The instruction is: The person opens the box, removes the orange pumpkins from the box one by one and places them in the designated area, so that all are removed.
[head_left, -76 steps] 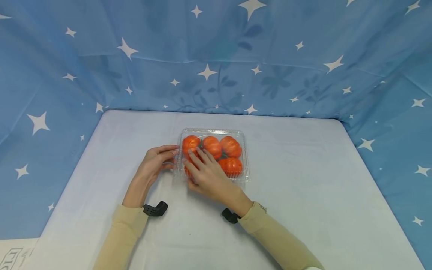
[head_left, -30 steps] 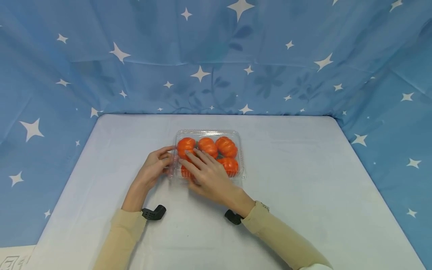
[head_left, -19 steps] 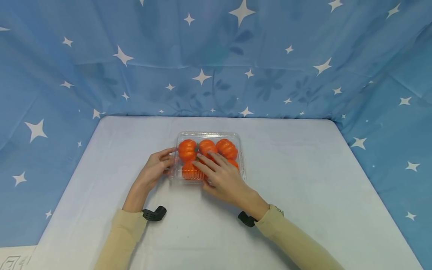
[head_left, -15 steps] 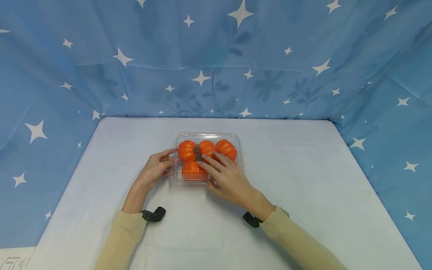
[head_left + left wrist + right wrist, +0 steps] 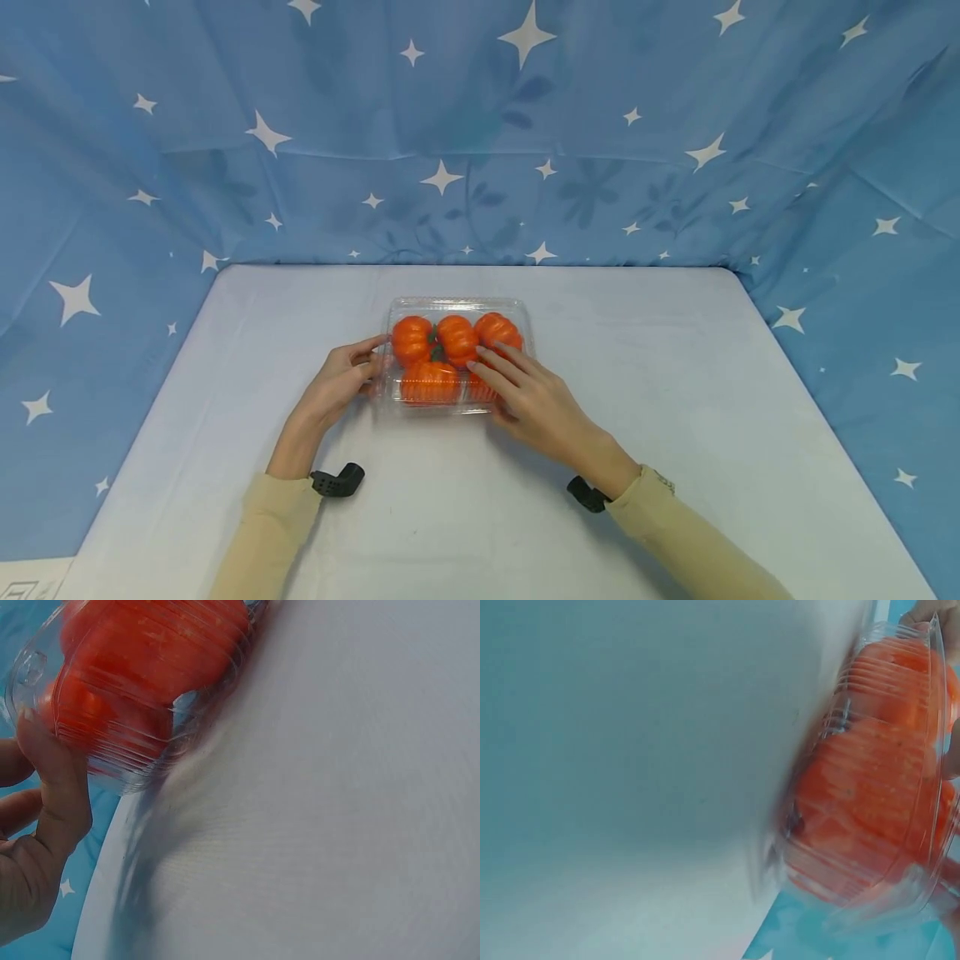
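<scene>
Head view: left hand (image 5: 341, 379) and right hand (image 5: 540, 408) at a clear plastic box (image 5: 450, 304) of ribbed orange fruits (image 5: 429, 383).

Nearest, beige sleeves (image 5: 273, 517) and black wrist cameras (image 5: 339, 481) reach in from the front, a pale printed surface (image 5: 33, 579) at lower left; the right fingers cross the box's front right, hiding fruit, and whether they grip I cannot tell; the left thumb and fingers hold its left rim; the box sits near the middle of the white table (image 5: 750, 450), whose surface runs wide to the right, narrower behind, to a starry blue curtain (image 5: 480, 125).
</scene>
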Motion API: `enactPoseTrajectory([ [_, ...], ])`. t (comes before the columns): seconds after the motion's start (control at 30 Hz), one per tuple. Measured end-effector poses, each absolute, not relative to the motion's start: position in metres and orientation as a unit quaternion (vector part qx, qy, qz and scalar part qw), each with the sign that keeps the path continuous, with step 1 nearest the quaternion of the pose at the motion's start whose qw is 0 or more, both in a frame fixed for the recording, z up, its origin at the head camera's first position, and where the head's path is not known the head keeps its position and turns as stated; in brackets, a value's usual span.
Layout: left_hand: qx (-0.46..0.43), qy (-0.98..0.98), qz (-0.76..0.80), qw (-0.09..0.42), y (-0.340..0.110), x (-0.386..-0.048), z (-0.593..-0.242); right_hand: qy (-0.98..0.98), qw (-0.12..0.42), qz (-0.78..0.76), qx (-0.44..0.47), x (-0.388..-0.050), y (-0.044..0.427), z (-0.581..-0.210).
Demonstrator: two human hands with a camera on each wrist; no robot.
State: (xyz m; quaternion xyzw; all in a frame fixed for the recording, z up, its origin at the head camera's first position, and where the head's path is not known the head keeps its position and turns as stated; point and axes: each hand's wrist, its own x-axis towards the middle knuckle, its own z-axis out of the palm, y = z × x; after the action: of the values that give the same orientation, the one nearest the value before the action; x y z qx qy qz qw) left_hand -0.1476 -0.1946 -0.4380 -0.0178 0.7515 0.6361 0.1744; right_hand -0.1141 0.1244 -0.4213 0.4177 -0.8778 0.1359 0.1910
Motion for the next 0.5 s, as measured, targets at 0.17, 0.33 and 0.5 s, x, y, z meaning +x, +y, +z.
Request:
enactPoseTrajectory([
  [0.17,-0.014,0.746,0.641,0.177,-0.196,-0.146,-0.437,-0.879,0.197,0.132,0.414,-0.114,0.131,-0.424],
  [0.33,-0.013,0.745,0.642,0.182,-0.196,-0.147,-0.437,-0.895,0.210,0.125,0.374,-0.112,0.138,-0.426],
  [0.5,-0.009,0.737,0.651,0.184,-0.195,-0.148,-0.440,-0.921,0.204,0.108,0.313,-0.110,0.144,-0.426],
])
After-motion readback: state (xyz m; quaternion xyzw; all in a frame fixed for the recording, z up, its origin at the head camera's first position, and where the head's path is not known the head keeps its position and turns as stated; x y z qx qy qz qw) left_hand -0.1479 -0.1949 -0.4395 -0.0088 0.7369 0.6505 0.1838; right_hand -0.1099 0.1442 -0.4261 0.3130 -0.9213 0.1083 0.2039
